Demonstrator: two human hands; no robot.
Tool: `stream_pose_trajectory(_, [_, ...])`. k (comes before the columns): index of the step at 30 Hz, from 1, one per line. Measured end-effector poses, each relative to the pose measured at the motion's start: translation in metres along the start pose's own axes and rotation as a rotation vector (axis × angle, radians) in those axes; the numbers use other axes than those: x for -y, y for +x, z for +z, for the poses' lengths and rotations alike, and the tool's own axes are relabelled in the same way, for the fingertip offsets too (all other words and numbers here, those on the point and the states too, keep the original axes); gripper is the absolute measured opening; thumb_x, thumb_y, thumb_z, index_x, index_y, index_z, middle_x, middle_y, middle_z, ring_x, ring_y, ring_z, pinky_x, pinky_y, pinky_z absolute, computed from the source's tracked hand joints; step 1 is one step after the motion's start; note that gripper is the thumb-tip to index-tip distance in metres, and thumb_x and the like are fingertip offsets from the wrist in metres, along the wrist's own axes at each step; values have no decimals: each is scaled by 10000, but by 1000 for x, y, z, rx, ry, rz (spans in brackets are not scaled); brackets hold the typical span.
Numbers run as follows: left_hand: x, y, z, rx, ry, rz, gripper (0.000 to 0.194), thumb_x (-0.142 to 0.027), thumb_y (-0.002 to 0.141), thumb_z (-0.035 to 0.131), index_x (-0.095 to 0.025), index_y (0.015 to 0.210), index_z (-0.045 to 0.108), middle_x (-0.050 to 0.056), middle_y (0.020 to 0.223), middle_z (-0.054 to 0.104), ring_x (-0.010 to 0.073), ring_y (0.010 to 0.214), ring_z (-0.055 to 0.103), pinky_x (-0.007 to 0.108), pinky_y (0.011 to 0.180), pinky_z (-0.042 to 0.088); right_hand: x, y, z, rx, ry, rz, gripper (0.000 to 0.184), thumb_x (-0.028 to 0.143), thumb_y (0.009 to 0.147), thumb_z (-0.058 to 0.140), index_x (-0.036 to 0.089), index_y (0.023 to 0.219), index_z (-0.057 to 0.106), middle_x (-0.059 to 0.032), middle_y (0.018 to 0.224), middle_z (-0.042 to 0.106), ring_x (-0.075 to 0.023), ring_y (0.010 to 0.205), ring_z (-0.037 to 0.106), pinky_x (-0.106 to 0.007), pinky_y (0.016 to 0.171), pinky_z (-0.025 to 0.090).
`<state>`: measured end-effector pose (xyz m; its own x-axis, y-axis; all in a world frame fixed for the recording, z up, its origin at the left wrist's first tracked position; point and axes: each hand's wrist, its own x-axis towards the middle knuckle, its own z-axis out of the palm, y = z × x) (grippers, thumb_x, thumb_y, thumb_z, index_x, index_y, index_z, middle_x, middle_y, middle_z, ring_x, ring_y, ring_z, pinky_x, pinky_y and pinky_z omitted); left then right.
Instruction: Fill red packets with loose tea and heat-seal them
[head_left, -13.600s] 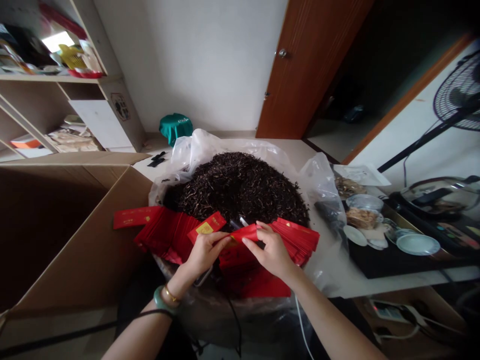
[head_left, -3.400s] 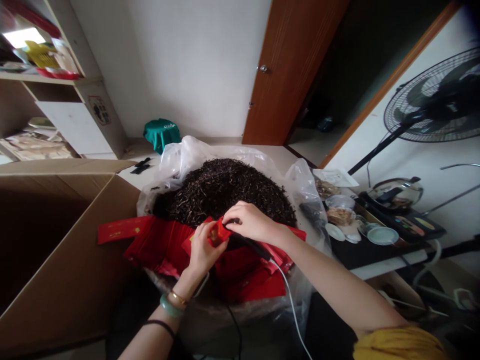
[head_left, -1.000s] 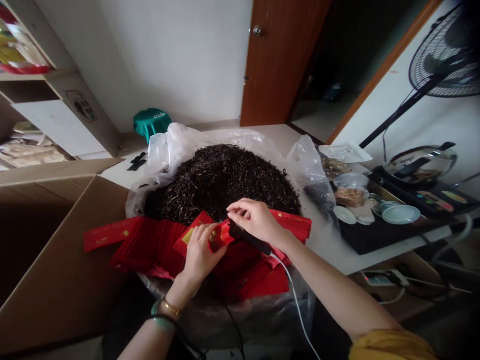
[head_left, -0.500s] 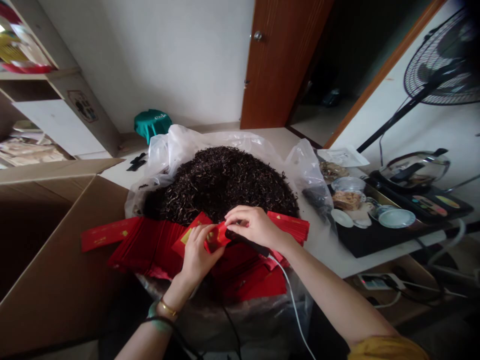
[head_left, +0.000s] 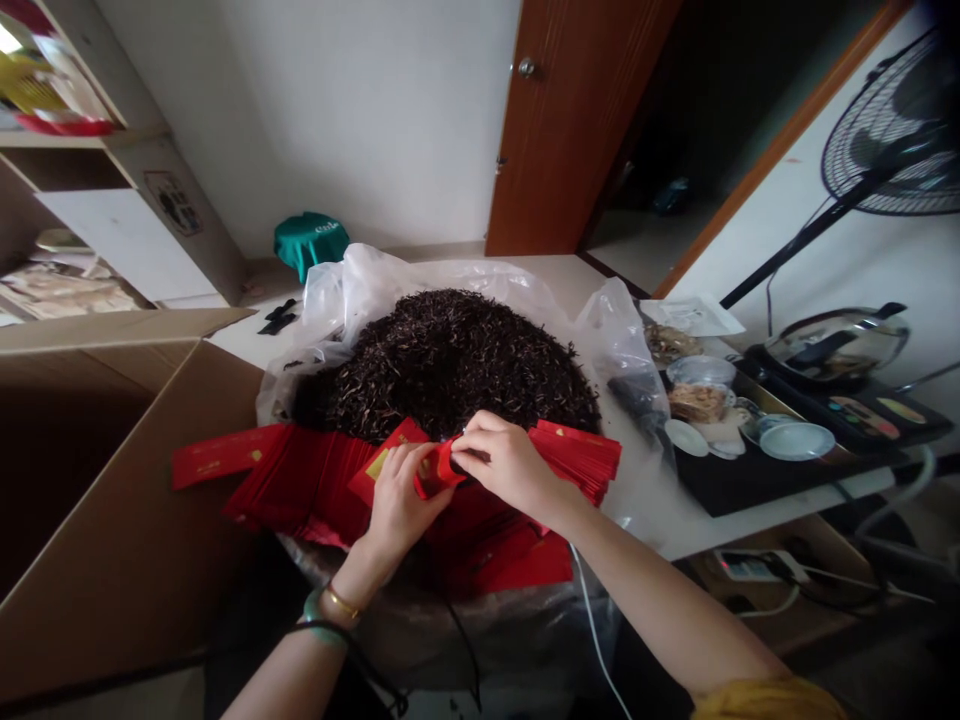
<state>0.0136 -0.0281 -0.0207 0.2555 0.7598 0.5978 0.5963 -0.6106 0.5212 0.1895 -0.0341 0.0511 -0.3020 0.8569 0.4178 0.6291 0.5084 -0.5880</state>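
Observation:
My left hand is closed around a small red packet with gold print, holding it upright-tilted over the other packets. At the packet's right end, the fingers of my right hand are pinched together. Something dark shows at those fingertips, too small to make out. Just beyond both hands rises a large heap of dark dried tea leaves in a clear plastic bag. Rows of flat red packets lie along the bag's near edge, on either side of and beneath my hands.
An open cardboard box stands at the left. To the right, a black tray carries dishes, and a glass kettle stands behind it. A white cable hangs below my right forearm. A fan stands at the far right.
My right hand has turned, its fingers curling tighter at the packet's end. A dark, long object with the white cable, seen under that hand before, is now hidden. The view has shifted slightly.

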Motion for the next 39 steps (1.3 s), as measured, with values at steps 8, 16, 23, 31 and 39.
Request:
stream_pose_trajectory(8, [0,-1,0,-14,-10,-31,366,-196,707,707,-202,1053,589,56,938,657,222,853,613,373,789,533,2,-1,-2,-47,28,-20,156,107,846,608,196,847,736,-47,810,681,-158,760,647,-271,735,530])
stream_pose_trajectory(16, [1,0,-1,-53,-46,-100,354,-230,687,736,-197,1011,598,42,885,655,199,786,613,330,711,534,10,1,-35,-95,300,185,96,247,812,644,200,803,728,-40,798,727,-171,717,676,-263,638,537])
stream_pose_trajectory(23, [0,0,-2,-52,-67,-78,334,-236,705,721,-191,1008,588,40,878,652,191,779,612,317,696,528,13,0,-25,144,332,175,104,158,803,640,201,850,723,-25,854,716,-144,764,661,-247,686,526])
stream_pose_trajectory(31, [-3,0,-3,6,-74,-45,353,-197,691,707,-200,1029,604,51,906,651,208,809,613,351,744,533,5,-4,-6,-18,49,-15,67,162,805,690,207,771,727,-43,745,689,-187,806,596,-318,746,520])
stream_pose_trajectory(39, [-2,-1,-3,-17,-77,-53,360,-198,695,701,-200,1037,589,49,899,635,203,795,600,338,722,538,8,-5,0,128,-89,-178,271,138,926,496,198,751,694,-51,763,699,-206,872,571,-379,868,502])
